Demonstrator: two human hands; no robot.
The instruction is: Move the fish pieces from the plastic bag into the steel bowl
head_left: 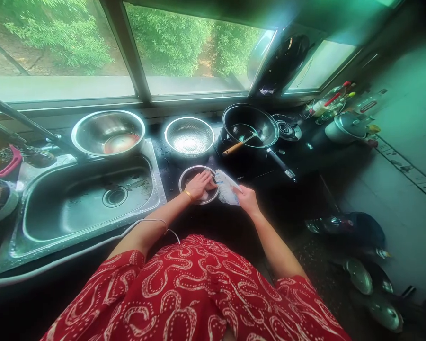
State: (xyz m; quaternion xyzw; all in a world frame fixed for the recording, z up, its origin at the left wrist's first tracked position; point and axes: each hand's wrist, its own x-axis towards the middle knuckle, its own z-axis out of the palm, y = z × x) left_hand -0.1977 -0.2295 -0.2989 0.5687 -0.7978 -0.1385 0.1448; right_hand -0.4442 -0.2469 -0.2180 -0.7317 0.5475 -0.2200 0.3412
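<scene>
Right of the steel sink (92, 227), our left hand (199, 184) lay fingers-down in a small round steel bowl (188, 175); our right hand (246, 198) gripped a clear plastic bag (226, 187) beside it.

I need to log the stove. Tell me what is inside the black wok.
A ladle with a wooden handle lies inside the black wok, its handle resting over the near rim. The dark bottom shows nothing else; any food there cannot be made out.

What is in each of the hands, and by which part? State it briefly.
The right hand grips a clear plastic bag by its near end. The left hand rests in the small steel bowl; whether it grips anything cannot be told.
</scene>
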